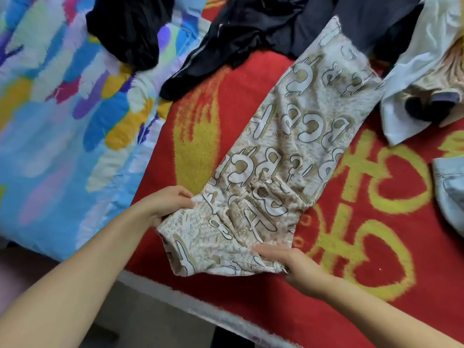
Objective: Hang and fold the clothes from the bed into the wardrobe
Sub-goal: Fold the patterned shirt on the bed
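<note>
Lying between both hands, printed trousers (288, 151)

A single head-worn camera looks steeply down and forward at the near edge of the bed (251, 292), close in. Both forearms enter from the bottom corners.

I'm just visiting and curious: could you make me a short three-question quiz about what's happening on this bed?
1. True or false: the beige letter-print garment lies stretched out on the red and yellow blanket.
2. Which hand pinches the garment's near left edge? A) left hand B) right hand C) neither
3. Fill in: the dark clothes lie at the ___ end of the letter-print garment.

Key: 1 true; 2 A; 3 far. The right hand rests on the near end with its fingers roughly straight.
</note>
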{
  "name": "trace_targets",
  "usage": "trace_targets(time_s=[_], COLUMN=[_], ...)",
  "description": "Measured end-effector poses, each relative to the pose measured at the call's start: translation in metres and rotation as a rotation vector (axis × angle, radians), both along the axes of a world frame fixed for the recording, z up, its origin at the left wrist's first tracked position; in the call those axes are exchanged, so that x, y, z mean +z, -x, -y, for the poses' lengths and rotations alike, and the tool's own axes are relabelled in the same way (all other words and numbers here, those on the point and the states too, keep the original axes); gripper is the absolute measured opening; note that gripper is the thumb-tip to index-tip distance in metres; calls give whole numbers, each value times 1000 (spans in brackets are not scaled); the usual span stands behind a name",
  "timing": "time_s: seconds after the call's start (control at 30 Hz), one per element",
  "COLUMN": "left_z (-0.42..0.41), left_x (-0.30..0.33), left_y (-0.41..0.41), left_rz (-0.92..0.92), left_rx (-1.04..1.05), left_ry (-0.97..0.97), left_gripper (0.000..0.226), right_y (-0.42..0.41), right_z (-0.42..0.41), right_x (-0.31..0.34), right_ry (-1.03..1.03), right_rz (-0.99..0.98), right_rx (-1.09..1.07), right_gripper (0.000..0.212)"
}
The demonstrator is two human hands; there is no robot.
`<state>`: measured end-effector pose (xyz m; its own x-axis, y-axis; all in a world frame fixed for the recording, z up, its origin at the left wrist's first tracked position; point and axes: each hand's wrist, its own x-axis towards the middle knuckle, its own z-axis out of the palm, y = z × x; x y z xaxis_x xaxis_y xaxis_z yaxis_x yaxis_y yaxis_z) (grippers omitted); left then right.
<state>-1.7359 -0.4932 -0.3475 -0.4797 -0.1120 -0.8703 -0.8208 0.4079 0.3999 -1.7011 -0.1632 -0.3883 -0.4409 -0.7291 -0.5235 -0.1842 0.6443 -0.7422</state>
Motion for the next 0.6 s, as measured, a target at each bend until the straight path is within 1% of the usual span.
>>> trace_targets(time_s=[0.03, 0.07, 0.1, 0.17, 0.23, 0.27, 0.3, 0.37, 0.4, 0.43, 0.47, 0.5, 0.53, 0.57, 0.6], left_z=[-4, -10, -17, -36, -56, -65, -74, -86, -90, -92, -91, -87, -80, -73, -67], left_x=[6, 11, 13, 11, 1, -5, -12, -26, -32, -36, -39, -43, -48, -54, -62], left_y=[14, 30, 49, 86, 114, 123, 129, 131, 128, 123, 115, 102, 88, 74, 62], left_rz=[-2, 2, 12, 31, 3, -19, -33, -111, -192, -316, -479, -663, -838, -981, -1067], left_rx=[90, 229, 379, 627, 757, 797, 821, 794, 731, 608, 390, 73, -293, -664, -1010], left_ry=[-58, -157, -259, -391, -441, -441, -413, -286, -206, -106, 7, 140, 265, 369, 443], left_gripper=[23, 29, 29, 13, 10, 12, 17, 31, 34, 37, 40, 45, 52, 62, 73], right_y=[6, 14, 24, 48, 66, 72, 76, 80, 79, 78, 76, 72, 66, 60, 51], right_z=[-3, -6, -10, -18, -23, -23, -21, -14, -11, -8, -7, -6, -6, -2, 3], right_x=[7, 13, 16, 14, 2, -7, -17, -28, -29, -26, -21, -17, -11, -3, 0], right_ry=[39, 68, 88, 103, 58, 24, -10, -52, -72, -99, -148, -208, -253, -269, -267], right_rz=[64, 102, 140, 197, 186, 181, 185, 212, 215, 206, 157, 36, -165, -404, -601], right_rx=[-218, -451, -667, -999, -1179, -1241, -1299, -1399, -1432, -1450, -1443, -1397, -1287, -1104, -857], right_gripper=[96, 87, 75, 52, 35, 30, 30, 29, 25, 16, 18, 36, 52, 63, 72])
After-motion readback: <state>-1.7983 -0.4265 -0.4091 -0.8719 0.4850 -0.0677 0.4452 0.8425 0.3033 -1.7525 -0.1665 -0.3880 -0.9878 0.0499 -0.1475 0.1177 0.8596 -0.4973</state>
